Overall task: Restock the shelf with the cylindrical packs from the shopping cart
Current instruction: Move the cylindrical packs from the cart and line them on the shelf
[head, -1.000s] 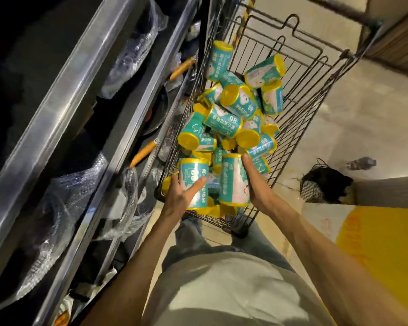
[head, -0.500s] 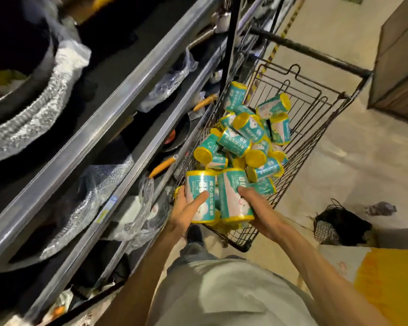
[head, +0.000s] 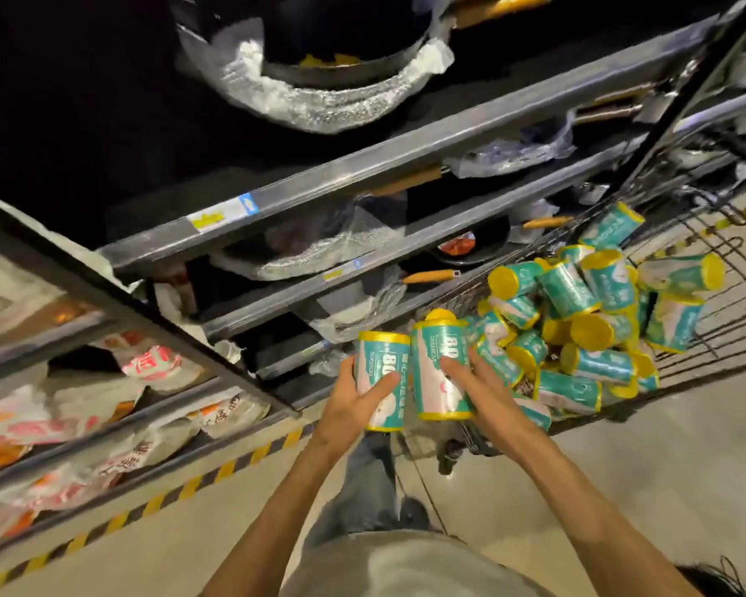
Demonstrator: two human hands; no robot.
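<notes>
Holding one upright pack (head: 380, 377) in a curled grip, the left hand (head: 350, 409) sits at 9 o'clock of the right hand (head: 485, 392), whose grip wraps a second pack (head: 440, 370). Both packs touch side by side. The cart (head: 707, 312), at 2 o'clock, holds the pile (head: 586, 321); shelves (head: 362, 174) run at 11 o'clock.

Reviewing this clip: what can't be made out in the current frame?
Head view only:
- Pack count in the cart: lower packs are buried under the pile.
- Left hand: its fingers are hidden behind the left pack.
- Small print on the right pack: blurred, partly covered by the right hand.
- Top shelf contents: dark, cut off by the frame's upper edge.
</notes>
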